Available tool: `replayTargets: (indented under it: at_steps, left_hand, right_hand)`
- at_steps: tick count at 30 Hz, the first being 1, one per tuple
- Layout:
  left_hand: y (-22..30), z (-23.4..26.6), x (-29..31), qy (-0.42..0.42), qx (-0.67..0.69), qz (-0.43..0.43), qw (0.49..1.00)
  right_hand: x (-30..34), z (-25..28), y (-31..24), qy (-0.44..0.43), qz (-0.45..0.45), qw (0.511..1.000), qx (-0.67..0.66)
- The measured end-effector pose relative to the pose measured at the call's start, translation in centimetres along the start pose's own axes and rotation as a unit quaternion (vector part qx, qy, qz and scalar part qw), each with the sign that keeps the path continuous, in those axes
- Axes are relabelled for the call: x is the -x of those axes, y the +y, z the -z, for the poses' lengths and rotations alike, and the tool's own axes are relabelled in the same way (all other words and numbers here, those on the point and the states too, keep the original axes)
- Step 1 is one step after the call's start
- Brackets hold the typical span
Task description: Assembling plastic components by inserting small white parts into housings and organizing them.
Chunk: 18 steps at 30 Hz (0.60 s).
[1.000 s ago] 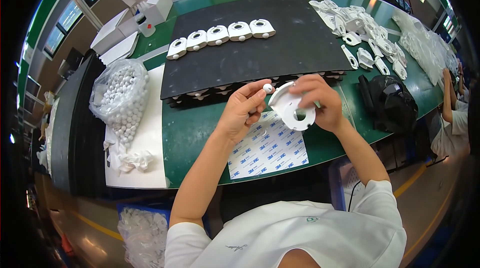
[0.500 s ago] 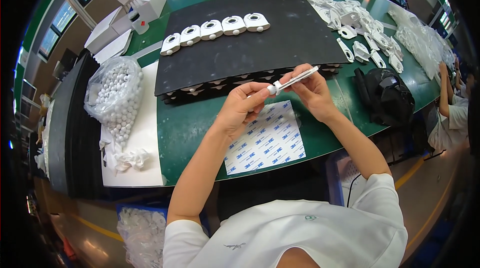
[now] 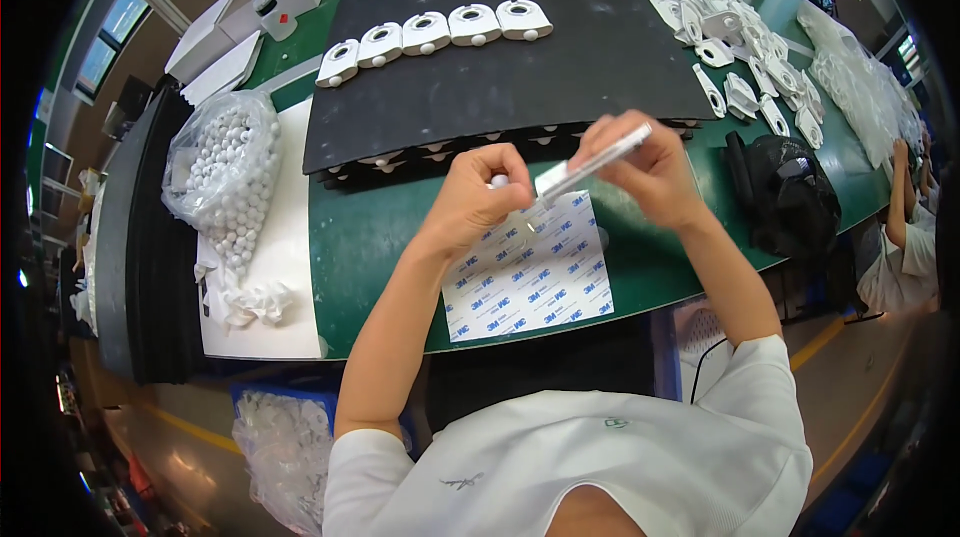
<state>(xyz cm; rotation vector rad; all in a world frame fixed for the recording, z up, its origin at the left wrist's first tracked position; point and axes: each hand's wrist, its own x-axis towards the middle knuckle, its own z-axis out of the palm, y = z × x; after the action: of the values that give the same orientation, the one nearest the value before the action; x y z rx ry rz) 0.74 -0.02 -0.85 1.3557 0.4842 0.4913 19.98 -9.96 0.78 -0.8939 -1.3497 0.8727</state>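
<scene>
Closed fingers of my left hand [image 3: 478, 199] hold a small white ball [image 3: 499, 180] that shows between the thumb and index finger. In my right hand [image 3: 648, 172] is a flat white plastic part [image 3: 612, 151], gripped near its far end and tilted, with its lower end toward my left hand. Some small clear thing hangs by the left fingertips, too blurred to name. Under both hands lies a white sheet with a blue printed pattern [image 3: 530, 282] on the green table [image 3: 375, 227].
Beyond my hands is a stack of black foam boards [image 3: 420, 117] with a row of white parts [image 3: 425, 34] on top. A bag of white balls [image 3: 225, 167] is at left; a pile of loose white parts [image 3: 735, 32] and a black bag [image 3: 785, 192] are at right.
My hands have drawn apart, and the ball has come away from the white part with my left hand. My right hand has moved slightly right with the part.
</scene>
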Motion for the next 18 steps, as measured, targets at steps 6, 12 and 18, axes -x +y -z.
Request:
replayTargets:
  at_steps: [6,12,18]
  left_hand:
    - [0.5,2.6,0.5,-0.017,0.264,-0.042,0.963]
    - [0.6,2.7,0.6,0.014,0.402,0.008,0.915]
    - [0.2,1.7,0.1,-0.056,0.405,-0.01,0.913]
  right_hand:
    - [-8.6,6.6,-1.1,0.117,-0.087,0.972,0.185]
    - [-14.6,11.6,2.8,0.135,-0.181,0.918,0.325]
    - [-14.3,11.5,1.3,0.11,-0.235,0.915,0.308]
